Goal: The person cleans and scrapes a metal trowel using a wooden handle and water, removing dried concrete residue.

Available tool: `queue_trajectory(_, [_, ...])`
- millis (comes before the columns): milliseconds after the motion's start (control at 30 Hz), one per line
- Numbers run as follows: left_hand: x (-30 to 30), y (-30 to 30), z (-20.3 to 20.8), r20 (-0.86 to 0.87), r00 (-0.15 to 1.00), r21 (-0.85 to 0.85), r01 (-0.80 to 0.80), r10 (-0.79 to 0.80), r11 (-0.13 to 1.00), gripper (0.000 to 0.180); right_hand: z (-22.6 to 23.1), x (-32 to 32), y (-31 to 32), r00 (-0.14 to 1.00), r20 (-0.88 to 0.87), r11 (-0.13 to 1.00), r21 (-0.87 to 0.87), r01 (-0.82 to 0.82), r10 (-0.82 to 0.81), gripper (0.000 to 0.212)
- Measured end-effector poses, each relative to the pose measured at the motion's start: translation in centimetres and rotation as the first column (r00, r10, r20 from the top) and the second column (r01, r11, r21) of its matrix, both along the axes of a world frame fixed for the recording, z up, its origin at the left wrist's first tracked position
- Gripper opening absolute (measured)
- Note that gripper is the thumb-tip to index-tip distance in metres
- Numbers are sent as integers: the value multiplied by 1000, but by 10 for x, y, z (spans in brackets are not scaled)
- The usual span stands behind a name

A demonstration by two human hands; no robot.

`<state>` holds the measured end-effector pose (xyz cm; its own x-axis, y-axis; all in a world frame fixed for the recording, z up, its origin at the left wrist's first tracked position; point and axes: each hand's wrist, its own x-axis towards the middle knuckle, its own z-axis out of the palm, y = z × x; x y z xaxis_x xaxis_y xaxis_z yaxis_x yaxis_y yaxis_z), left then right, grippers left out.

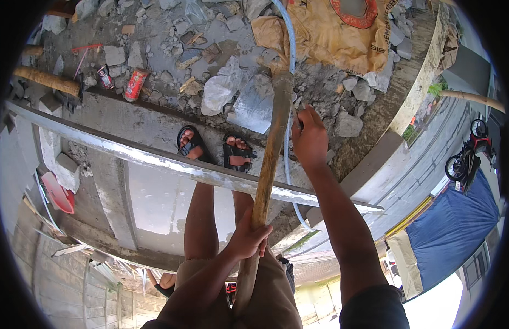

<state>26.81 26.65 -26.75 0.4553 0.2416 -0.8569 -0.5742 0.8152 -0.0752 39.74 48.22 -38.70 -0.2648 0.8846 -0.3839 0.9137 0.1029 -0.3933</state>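
Note:
A long-handled hoe (269, 164) slants from between my thighs up to the rubble. My left hand (247, 236) is wrapped round the lower part of its wooden handle. Left of the handle's far end shows a flat grey blade (252, 107), lying against the debris. My right hand (310, 137) is closed just right of the handle's upper part. Its fingers pinch a small, thin, dark piece, too hidden to name. A light blue hose (287, 159) runs behind and along the handle, close by my right hand.
Broken concrete (349, 123), a yellow sack (339, 33), clear plastic (221, 88) and a red can (135, 85) lie ahead. A metal-edged beam (139, 153) crosses before my shins, over my sandalled feet. Right stand a blue tarp (452, 219) and a motorcycle (471, 151); a pink basin (58, 192) lies left.

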Motion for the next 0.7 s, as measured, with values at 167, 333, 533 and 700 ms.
queue_trajectory(167, [19, 17, 11, -310, 898, 37, 339, -312, 940, 69, 22, 5, -3, 995, 1, 993, 54, -101, 101, 33])
queue_trajectory(333, [37, 19, 15, -738, 505, 53, 704, -448, 708, 72, 6, 26, -27, 962, 130, 971, -46, -235, 239, 36])
queue_trajectory(533, [47, 24, 12, -606, 517, -13, 754, -605, 657, 79, -23, 44, -48, 930, 231, 957, -98, -272, 287, 26])
queue_trajectory(700, [59, 17, 6, -698, 483, 18, 750, -529, 661, 77, -48, 53, -28, 937, 254, 970, -93, -223, 239, 25])
